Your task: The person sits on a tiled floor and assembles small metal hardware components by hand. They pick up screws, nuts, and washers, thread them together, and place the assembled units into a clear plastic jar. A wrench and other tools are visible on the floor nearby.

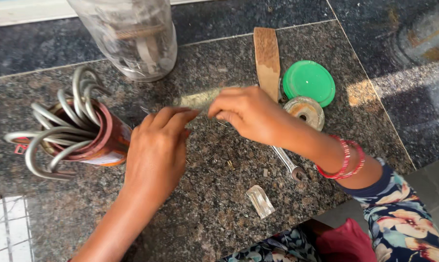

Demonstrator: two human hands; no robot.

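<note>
- Blurred pale rod-like object lies across the dark granite counter, between the two hands near the middle of the view; too smeared to identify its kind.
- Right hand: fingers pinched together at one end of the blurred object, apparently gripping it. Red bangles on the wrist; floral sleeve behind them.
- Left hand: fingers extended and held together, tips at or just beside the blurred object. Cannot tell whether they clamp it or only touch it.
- Hands are close together, fingertips near each other but not interlocked.
- Under the right forearm: a metal spanner, its open end showing near the wrist.
- Just beyond the right hand: a worn round disc with a centre hole, partly overlapping a green round lid lying flat.
- Beside the lid: a flat brown wooden strip, running away from the viewer.
- Left of the left hand: a reddish-brown cylindrical can lying tilted, holding a coiled grey metal tube whose loops stick out of the mouth. Can carries an orange and white band; print not legible.
- Far edge: a clear plastic jar, upright, contents seen only dimly as pale strips.
- Near edge: a small clear plastic piece on the counter, well apart from both hands; small bits scattered around it.
</note>
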